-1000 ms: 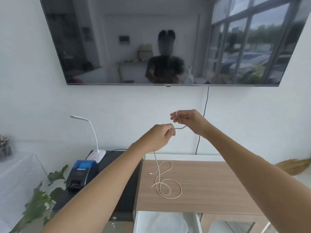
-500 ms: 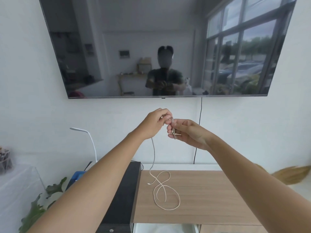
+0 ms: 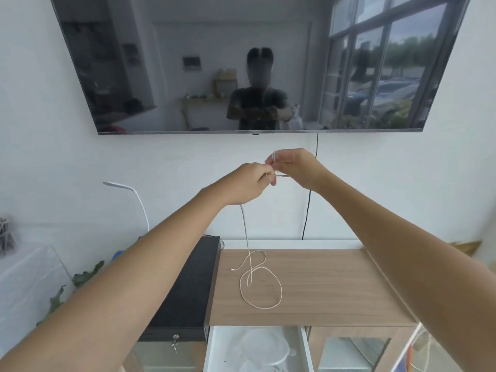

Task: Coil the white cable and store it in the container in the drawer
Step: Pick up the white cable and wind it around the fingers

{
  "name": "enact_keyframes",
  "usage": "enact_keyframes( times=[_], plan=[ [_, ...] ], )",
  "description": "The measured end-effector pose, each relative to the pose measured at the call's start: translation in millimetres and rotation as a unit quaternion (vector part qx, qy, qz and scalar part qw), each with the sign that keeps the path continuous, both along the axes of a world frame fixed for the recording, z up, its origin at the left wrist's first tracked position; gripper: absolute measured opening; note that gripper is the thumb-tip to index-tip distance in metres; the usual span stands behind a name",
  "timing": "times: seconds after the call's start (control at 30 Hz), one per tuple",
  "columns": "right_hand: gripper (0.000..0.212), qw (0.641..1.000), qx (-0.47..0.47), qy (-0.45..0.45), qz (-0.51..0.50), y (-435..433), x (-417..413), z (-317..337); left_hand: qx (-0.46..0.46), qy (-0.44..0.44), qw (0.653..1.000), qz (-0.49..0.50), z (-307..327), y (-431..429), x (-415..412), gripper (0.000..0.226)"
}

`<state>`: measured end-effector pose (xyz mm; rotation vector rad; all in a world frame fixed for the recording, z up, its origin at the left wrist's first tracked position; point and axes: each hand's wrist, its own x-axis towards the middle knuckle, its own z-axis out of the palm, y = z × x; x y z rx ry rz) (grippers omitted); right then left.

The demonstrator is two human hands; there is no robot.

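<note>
Raised since earlier, both my hands, left (image 3: 251, 181) and right (image 3: 292, 166), grip the cable (image 3: 245, 229); its loops rest on the counter (image 3: 322, 285).

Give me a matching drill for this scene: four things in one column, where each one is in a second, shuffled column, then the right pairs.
Things:
1. white cable
2. black box
3. clear container
4. desk lamp

Places:
A. in the open drawer
B. left of the wooden top
C. hanging from the hands, its loose end looped on the wooden top
D. by the wall, far left

Pairs: 1-C, 2-B, 3-A, 4-D
</note>
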<state>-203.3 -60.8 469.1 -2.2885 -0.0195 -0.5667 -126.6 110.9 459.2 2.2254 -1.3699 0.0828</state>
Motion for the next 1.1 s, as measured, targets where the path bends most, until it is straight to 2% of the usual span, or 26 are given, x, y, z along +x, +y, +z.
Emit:
enact_keyframes(
  times=[0.07,0.13,0.27,0.37,0.47,0.6,0.67,0.73,0.9,1.03,1.1],
  plan=[
    [0.019,0.998,0.022,0.037,0.034,-4,-4,-11,-0.001,-0.034,0.999,0.005,17,7,5,0.025],
    [0.027,0.989,0.104,0.067,0.078,-1,-6,-18,-0.014,-0.069,0.997,0.012,28,10,11,0.022],
    [0.033,0.942,0.276,0.094,0.166,13,-7,-20,-0.078,-0.09,0.993,0.009,31,11,25,0.02],
    [0.037,0.9,0.364,0.11,0.214,20,-9,-10,-0.136,-0.022,0.99,-0.01,22,8,26,0.022],
    [0.056,0.849,0.45,0.106,0.257,25,-9,-1,-0.173,0.114,0.977,-0.042,10,1,21,0.025],
    [0.073,0.818,0.504,0.074,0.268,32,-5,9,-0.173,0.182,0.968,0.015,-5,-6,18,0.033],
    [0.079,0.827,0.497,0.052,0.257,32,-2,16,-0.155,0.188,0.97,0.008,-14,-7,14,0.033],
    [0.082,0.855,0.467,0.026,0.223,29,2,21,-0.128,0.176,0.976,-0.004,-21,-8,7,0.033],
    [0.081,0.946,0.303,0.024,0.11,9,10,20,-0.035,0.045,0.998,-0.01,-4,2,2,0.03],
    [0.094,0.96,0.214,0.123,0.13,3,9,4,-0.045,-0.044,0.998,0.008,27,12,13,0.019],
    [0.096,0.953,0.218,0.148,0.149,8,9,-4,-0.056,-0.073,0.995,0.024,36,14,24,0.015]
  ],
)
